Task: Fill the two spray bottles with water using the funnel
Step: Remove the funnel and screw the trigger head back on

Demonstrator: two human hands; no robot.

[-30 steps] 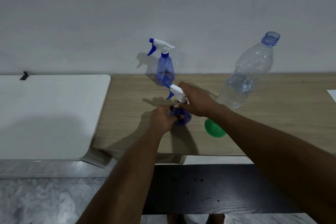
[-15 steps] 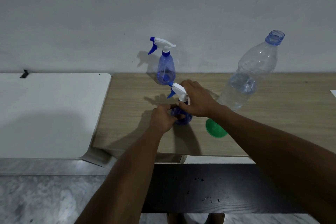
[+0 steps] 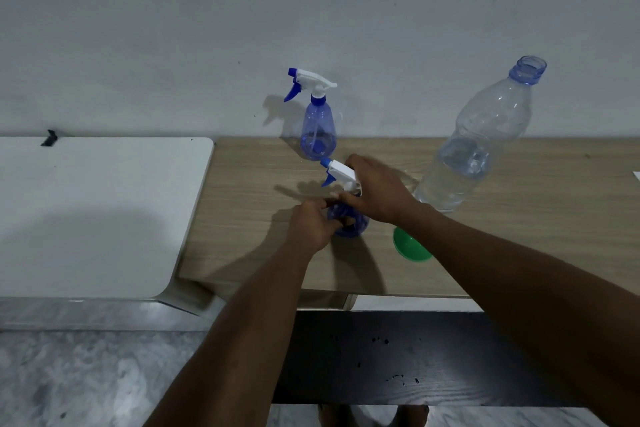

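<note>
Left hand (image 3: 313, 225) clasps the near blue translucent plastic spray bottle (image 3: 349, 224); right hand (image 3: 375, 189) grips its white trigger head (image 3: 341, 173), probably unscrewing. Next: lift it off, seat the green plastic funnel (image 3: 410, 246).

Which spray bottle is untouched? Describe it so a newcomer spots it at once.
On the wooden table, look along the back edge by the wall. The far spray bottle stands there upright, alone. Unlike the near spray bottle, no hands hold it.
</note>
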